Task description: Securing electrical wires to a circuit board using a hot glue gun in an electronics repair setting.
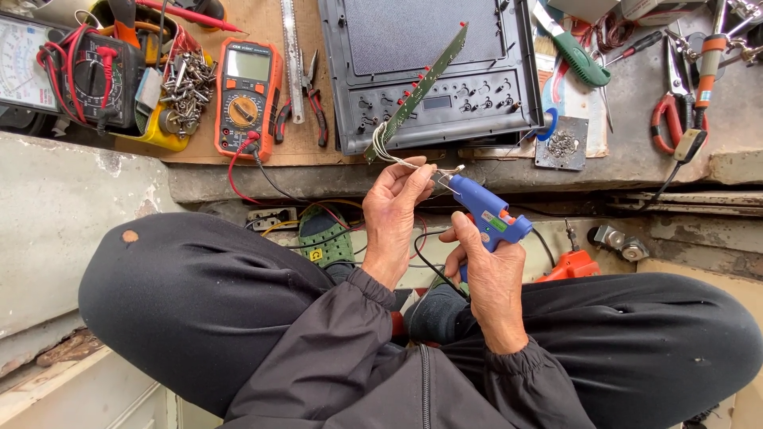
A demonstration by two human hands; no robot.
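Observation:
My left hand (395, 213) pinches a bundle of thin white wires (387, 148) that run up to a long green circuit board (421, 89). The board stands tilted on edge over a black plastic panel (477, 87). My right hand (486, 274) grips a blue glue gun (486, 210) with a finger on its trigger. Its metal nozzle points left and touches the wires at my left fingertips. A black cord hangs from the gun between my hands.
An orange multimeter (246, 94) with red and black leads, an analogue meter (22, 67), a yellow tray of screws (181, 95), a steel ruler (292, 59), pliers (311, 107), red-handled cutters (666, 119) and screwdrivers lie on the bench. My crossed legs in dark trousers fill the foreground.

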